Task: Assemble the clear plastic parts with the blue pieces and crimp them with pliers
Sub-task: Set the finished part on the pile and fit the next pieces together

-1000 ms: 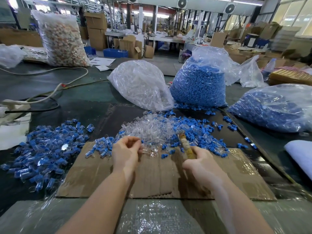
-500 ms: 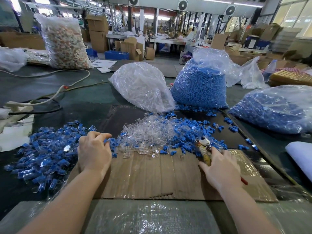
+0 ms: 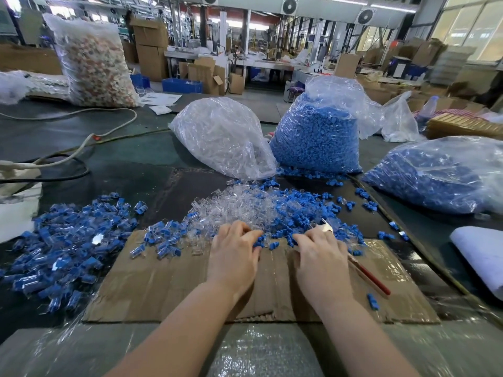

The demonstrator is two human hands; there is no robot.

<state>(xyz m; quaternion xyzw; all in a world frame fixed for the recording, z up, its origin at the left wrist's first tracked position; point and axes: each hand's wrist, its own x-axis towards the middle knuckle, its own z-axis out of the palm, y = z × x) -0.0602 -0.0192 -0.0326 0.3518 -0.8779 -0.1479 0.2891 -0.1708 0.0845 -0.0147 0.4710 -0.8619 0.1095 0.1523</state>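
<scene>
Loose clear plastic parts and blue pieces are heaped at the far edge of a cardboard sheet. My left hand reaches into the heap's near edge with bent fingers, and its fingertips are hidden among the pieces. My right hand lies flat beside it, fingers stretched toward a small cluster of blue pieces. The pliers lie on the cardboard under the right hand, silver jaws poking out beyond the knuckles and red handles trailing right. A pile of assembled blue-and-clear parts sits at the left.
Behind the heap stand a bag of clear parts and a bag of blue pieces. Another blue-filled bag lies at the right. Cables cross the table at the left. A white cloth is at the right edge.
My left hand moved right, from the assembled pile back to the heap. My right hand slid left over the pliers, which stay lying on the cardboard.
</scene>
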